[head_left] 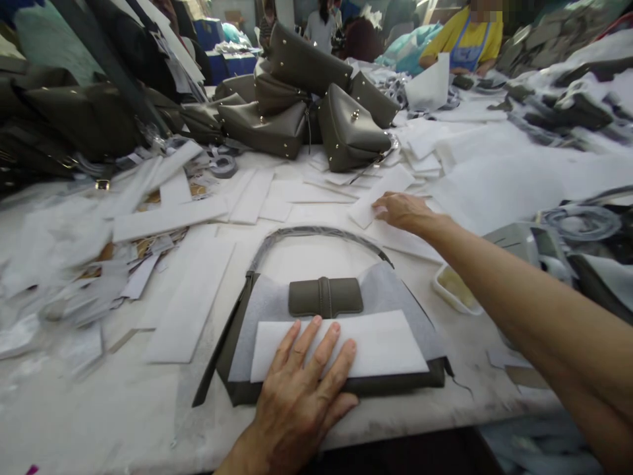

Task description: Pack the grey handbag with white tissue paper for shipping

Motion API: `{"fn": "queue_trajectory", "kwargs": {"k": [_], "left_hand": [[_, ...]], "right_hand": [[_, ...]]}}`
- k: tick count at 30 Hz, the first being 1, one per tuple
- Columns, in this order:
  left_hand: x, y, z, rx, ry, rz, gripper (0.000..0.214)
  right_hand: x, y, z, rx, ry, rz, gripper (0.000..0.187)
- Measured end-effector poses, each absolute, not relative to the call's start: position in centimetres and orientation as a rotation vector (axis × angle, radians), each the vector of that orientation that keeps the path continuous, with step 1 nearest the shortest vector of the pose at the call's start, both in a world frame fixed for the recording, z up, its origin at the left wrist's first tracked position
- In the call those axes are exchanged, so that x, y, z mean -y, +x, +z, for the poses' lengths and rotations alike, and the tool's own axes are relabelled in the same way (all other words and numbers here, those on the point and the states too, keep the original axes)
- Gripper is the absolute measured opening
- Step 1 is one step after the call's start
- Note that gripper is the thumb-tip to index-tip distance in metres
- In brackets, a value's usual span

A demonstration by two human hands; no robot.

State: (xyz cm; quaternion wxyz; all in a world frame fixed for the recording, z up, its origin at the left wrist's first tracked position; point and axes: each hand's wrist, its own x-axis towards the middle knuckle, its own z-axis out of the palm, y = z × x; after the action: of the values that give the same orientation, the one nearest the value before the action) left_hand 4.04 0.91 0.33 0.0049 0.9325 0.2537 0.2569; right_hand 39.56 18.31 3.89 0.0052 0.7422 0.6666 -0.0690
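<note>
My left hand (304, 389) lies flat, fingers spread, on a white foam sheet (380, 346). That sheet rests across the front of an olive-grey handbag (242, 392) near the table's front edge. Pale tissue paper (267, 297) covers much of the bag, leaving its flap tab (326, 297) bare. The bag's wrapped handle (316, 231) arches away behind it. Farther off to the right, my right hand (405, 211) has its fingers bent together on the edge of another white foam piece (380, 194), which lies among similar pieces.
Finished olive bags (291, 99) are heaped at the back. Foam strips (168, 221) and scraps litter the left. On the right stand a small plastic dish (455, 290) and a grey device (529, 247). A person in a yellow top (465, 39) is across the table.
</note>
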Motion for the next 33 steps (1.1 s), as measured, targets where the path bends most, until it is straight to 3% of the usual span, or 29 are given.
{"fn": "queue_trajectory", "kwargs": {"k": [7, 12, 18, 22, 24, 27, 30, 33], "left_hand": [[-1.6, 3.9, -1.0, -0.748, 3.044, 0.96, 0.045], [-2.4, 3.4, -1.2, -0.636, 3.245, 0.916, 0.053], [-2.8, 3.1, -1.1, -0.606, 3.323, 0.883, 0.058], [-2.5, 3.3, -0.9, -0.642, 3.22, 0.862, 0.05], [-2.3, 3.4, -0.7, -0.672, 3.155, 0.857, 0.05], [-2.2, 3.7, -0.6, -0.68, 3.077, 0.874, 0.054], [-2.2, 3.9, -0.7, -0.679, 3.032, 0.866, 0.057], [-2.1, 4.0, -0.6, -0.682, 3.023, 0.87, 0.058]], "right_hand": [[-17.9, 41.9, 2.6, -2.085, 2.332, -0.32, 0.032], [-17.1, 43.1, 2.6, -1.996, 2.424, -0.327, 0.048], [-16.9, 43.3, 4.1, -2.04, 2.501, -0.475, 0.028], [-13.6, 42.9, 7.2, -2.068, 2.717, -0.505, 0.031], [-10.0, 42.3, 9.1, -2.219, 2.825, -0.704, 0.032], [-2.7, 41.3, 11.8, -2.356, 2.799, -1.359, 0.033], [5.9, 41.2, 12.5, -2.034, 2.613, -1.793, 0.032], [14.9, 42.9, 9.2, -1.599, 2.47, -1.933, 0.037]]}}
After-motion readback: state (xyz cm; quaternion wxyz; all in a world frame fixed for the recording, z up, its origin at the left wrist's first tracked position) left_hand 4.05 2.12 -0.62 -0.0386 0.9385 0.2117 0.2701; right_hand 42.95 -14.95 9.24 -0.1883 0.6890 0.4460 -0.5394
